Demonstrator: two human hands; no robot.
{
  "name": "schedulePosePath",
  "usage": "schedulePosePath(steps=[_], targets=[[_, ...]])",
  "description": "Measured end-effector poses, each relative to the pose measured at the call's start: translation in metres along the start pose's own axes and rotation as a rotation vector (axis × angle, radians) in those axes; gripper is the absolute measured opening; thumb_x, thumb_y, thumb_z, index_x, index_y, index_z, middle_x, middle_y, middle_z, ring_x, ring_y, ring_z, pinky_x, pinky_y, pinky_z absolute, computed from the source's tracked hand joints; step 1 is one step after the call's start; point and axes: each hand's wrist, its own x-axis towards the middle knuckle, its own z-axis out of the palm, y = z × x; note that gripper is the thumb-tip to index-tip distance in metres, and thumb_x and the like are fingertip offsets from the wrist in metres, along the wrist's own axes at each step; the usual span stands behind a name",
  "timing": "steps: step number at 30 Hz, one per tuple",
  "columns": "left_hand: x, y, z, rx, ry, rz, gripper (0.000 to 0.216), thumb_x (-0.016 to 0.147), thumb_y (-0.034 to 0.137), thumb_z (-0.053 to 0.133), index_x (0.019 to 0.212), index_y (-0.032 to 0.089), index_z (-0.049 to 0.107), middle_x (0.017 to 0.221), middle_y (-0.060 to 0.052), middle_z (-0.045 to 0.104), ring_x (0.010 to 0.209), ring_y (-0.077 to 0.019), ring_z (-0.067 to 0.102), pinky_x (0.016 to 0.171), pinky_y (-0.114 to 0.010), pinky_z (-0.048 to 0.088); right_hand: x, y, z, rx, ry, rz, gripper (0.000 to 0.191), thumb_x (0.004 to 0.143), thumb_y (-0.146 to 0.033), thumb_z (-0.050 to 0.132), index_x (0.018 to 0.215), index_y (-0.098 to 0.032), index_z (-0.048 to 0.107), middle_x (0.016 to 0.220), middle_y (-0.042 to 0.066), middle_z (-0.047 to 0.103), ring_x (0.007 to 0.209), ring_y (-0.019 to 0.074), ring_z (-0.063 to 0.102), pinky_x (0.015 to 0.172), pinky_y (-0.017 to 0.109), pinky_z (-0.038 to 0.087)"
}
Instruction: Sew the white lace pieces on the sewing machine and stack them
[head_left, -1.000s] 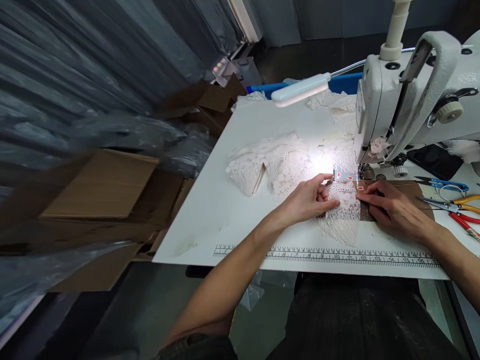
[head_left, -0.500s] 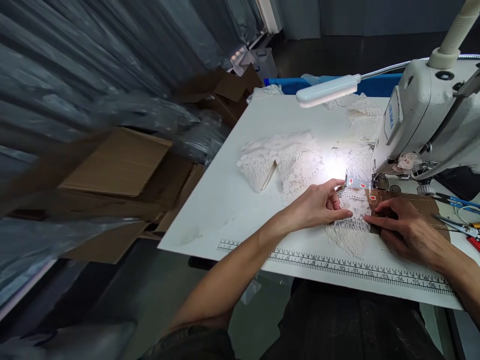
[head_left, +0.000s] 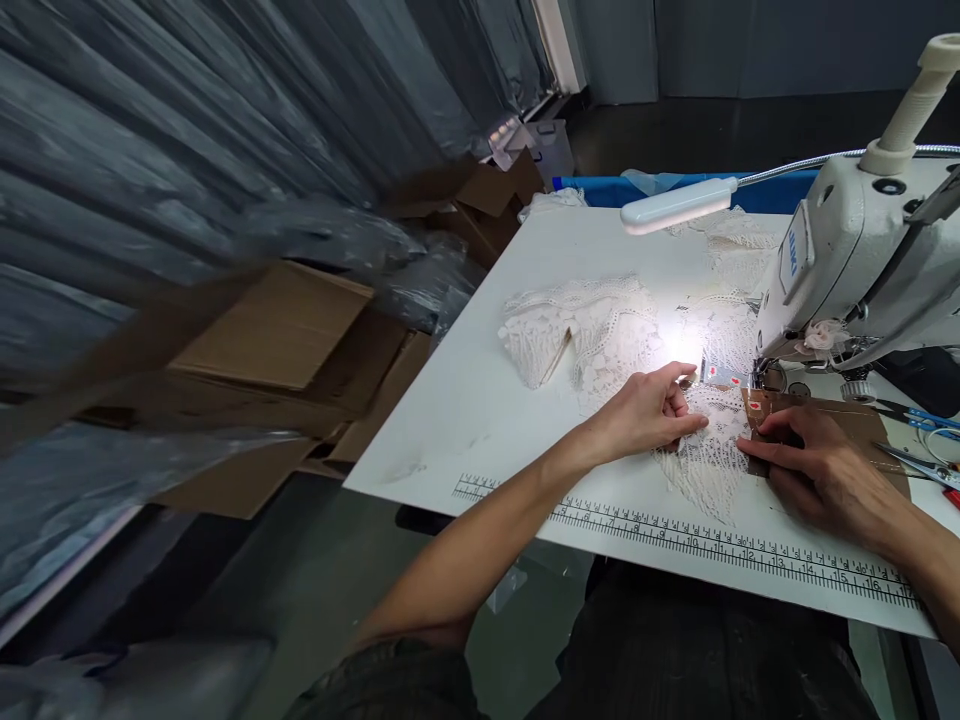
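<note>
White lace trim (head_left: 716,445) with a fringed lower edge lies in front of the sewing machine's (head_left: 814,270) needle area. My left hand (head_left: 652,415) is at its left side; forefinger and thumb are stretched apart and touch its edge, while the other fingers curl under. A clear strip with red arrow marks (head_left: 721,375) lies across the lace by the presser foot. My right hand (head_left: 825,465) rests on a brown sheet (head_left: 862,425) to the right, with its forefinger reaching to the lace edge. Its fingers look extended and hold nothing visible.
More lace (head_left: 585,325) lies in folds left of the machine, and another piece (head_left: 742,245) behind. A lamp (head_left: 679,205) hangs over the table (head_left: 420,430). Scissors (head_left: 919,462) lie at the right. A printed ruler (head_left: 720,548) runs along the front edge. Cardboard boxes (head_left: 270,320) stand left.
The whole view has shifted slightly, so the table and machine appear a little lower and further right. Both hands keep nearly the same places on the lace and brown sheet.
</note>
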Motion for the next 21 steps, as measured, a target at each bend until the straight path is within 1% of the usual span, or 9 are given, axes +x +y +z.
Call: schedulePosePath(steps=[5,10,12,14,16,17,18,19,21], targets=[[0.001,0.002,0.000,0.049,0.002,-0.024,0.059,0.082,0.026,0.068,0.136,0.010,0.049,0.073,0.003,0.067,0.056,-0.0101,0.063,0.057,-0.023,0.049,0.000,-0.001,0.000,-0.003,-0.002,-0.003,0.033,0.093,-0.020,0.052,0.116,-0.029,0.074,0.109,0.011,0.063,0.102,0.0234,0.062,0.088,0.043,0.056],[0.000,0.003,-0.001,0.060,-0.021,-0.056,0.063,0.083,0.024,0.067,0.140,0.010,0.046,0.071,0.004,0.065,0.053,-0.0095,0.061,0.056,-0.023,0.049,0.001,-0.004,-0.001,-0.011,0.016,-0.017,0.033,0.095,-0.019,0.049,0.115,-0.028,0.074,0.108,0.010,0.062,0.101,0.0230,0.062,0.087,0.042,0.056],[0.000,0.000,-0.001,0.136,-0.004,-0.012,0.062,0.082,0.026,0.069,0.140,0.012,0.048,0.074,0.003,0.064,0.055,-0.0102,0.060,0.056,-0.024,0.048,0.002,-0.004,-0.001,-0.014,0.019,-0.016,0.033,0.095,-0.019,0.048,0.114,-0.027,0.074,0.107,0.011,0.063,0.100,0.0236,0.062,0.086,0.043,0.056],[0.001,-0.002,0.001,0.298,0.092,0.119,0.053,0.084,0.029,0.069,0.134,0.015,0.056,0.084,-0.001,0.065,0.062,-0.0114,0.059,0.057,-0.026,0.047,0.002,-0.004,-0.001,-0.022,0.014,-0.024,0.034,0.095,-0.018,0.047,0.113,-0.025,0.074,0.106,0.012,0.062,0.099,0.0249,0.062,0.084,0.045,0.057],[0.005,-0.004,0.005,0.479,0.201,0.330,0.035,0.088,0.032,0.063,0.120,0.017,0.065,0.098,-0.006,0.066,0.071,-0.0138,0.059,0.059,-0.027,0.047,0.003,-0.004,-0.001,-0.029,0.006,-0.034,0.034,0.094,-0.017,0.046,0.112,-0.023,0.075,0.105,0.012,0.062,0.098,0.0256,0.061,0.082,0.045,0.056],[0.008,-0.004,0.008,0.565,0.218,0.447,0.028,0.092,0.031,0.058,0.114,0.017,0.068,0.104,-0.008,0.065,0.077,-0.0155,0.060,0.062,-0.029,0.049,0.003,-0.004,-0.001,-0.028,0.005,-0.036,0.035,0.094,-0.016,0.046,0.112,-0.023,0.075,0.104,0.012,0.062,0.098,0.0256,0.061,0.083,0.045,0.056],[0.011,-0.003,0.012,0.652,0.200,0.562,0.025,0.095,0.028,0.052,0.109,0.016,0.069,0.109,-0.010,0.065,0.083,-0.0171,0.061,0.066,-0.031,0.050,0.003,-0.004,-0.001,-0.025,0.007,-0.036,0.035,0.093,-0.015,0.047,0.113,-0.024,0.074,0.103,0.012,0.062,0.098,0.0255,0.060,0.083,0.045,0.055],[0.014,-0.002,0.016,0.742,0.155,0.666,0.025,0.097,0.025,0.047,0.106,0.016,0.069,0.111,-0.011,0.066,0.088,-0.0187,0.061,0.071,-0.033,0.051,0.004,-0.004,-0.001,-0.023,0.010,-0.036,0.036,0.093,-0.014,0.047,0.114,-0.025,0.074,0.103,0.011,0.062,0.099,0.0253,0.060,0.084,0.044,0.055],[0.019,0.000,0.023,0.940,0.048,0.805,0.029,0.100,0.020,0.039,0.107,0.013,0.067,0.114,-0.013,0.067,0.093,-0.0208,0.061,0.078,-0.035,0.050,0.004,-0.004,0.000,-0.027,0.014,-0.037,0.037,0.092,-0.014,0.048,0.116,-0.027,0.073,0.104,0.010,0.062,0.099,0.0246,0.059,0.086,0.044,0.054]])
